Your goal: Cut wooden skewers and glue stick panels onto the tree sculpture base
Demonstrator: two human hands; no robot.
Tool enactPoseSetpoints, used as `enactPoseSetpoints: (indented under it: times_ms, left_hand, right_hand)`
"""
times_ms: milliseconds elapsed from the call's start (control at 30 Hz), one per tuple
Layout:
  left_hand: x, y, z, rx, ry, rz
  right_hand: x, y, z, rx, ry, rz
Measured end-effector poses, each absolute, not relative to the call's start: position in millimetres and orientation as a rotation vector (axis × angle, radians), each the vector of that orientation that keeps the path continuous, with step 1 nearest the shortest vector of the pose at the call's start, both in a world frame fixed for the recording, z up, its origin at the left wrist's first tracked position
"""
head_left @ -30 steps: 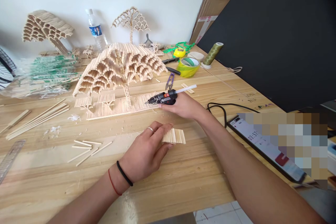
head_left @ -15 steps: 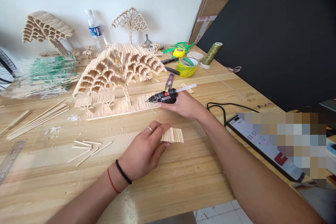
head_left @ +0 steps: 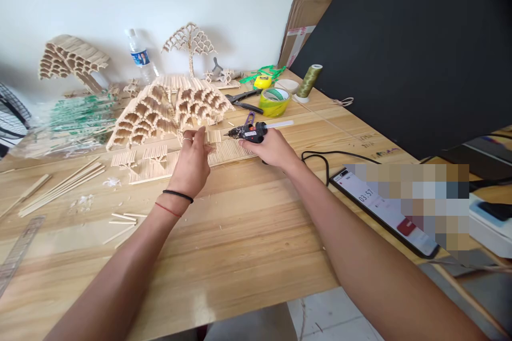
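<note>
My left hand [head_left: 193,162] is raised over the table, its fingers closed on a small panel of glued wooden sticks [head_left: 213,136], held just in front of the big wooden-stick tree model [head_left: 168,109]. My right hand [head_left: 269,147] grips a black hot glue gun [head_left: 248,132] with a clear glue stick out the back; its nozzle points left, close to the small panel. Under both hands lies the model's flat stick base [head_left: 224,152].
Loose sticks [head_left: 124,221] and long strips [head_left: 60,184] lie at the left. Yellow tape [head_left: 273,102], thread spool [head_left: 309,81], pliers [head_left: 244,100], snips, a water bottle [head_left: 139,57] and two smaller stick models stand behind. A phone [head_left: 384,210] and black cable [head_left: 320,162] lie right.
My left hand lifted the small stick panel off the table and carried it up and away to the tree model. The glue gun nozzle now sits beside it. The camera shifted.
</note>
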State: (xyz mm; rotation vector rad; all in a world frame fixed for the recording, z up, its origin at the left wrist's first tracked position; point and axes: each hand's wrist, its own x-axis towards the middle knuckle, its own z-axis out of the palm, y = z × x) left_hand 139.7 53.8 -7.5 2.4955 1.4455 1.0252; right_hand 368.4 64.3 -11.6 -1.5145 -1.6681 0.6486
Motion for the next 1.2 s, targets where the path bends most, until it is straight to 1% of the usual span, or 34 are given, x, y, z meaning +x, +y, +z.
enactPoseSetpoints:
  times_ms: [233, 1200]
  left_hand:
    - [149.2, 68.5, -24.0, 2.444, 1.497, 1.077]
    - [137.6, 78.5, -31.6, 2.483, 1.287, 1.056]
  right_hand:
    - [369.5, 65.4, -12.1, -1.532, -1.672, 0.663]
    - [370.0, 63.4, -10.8, -1.509, -1.695, 0.655]
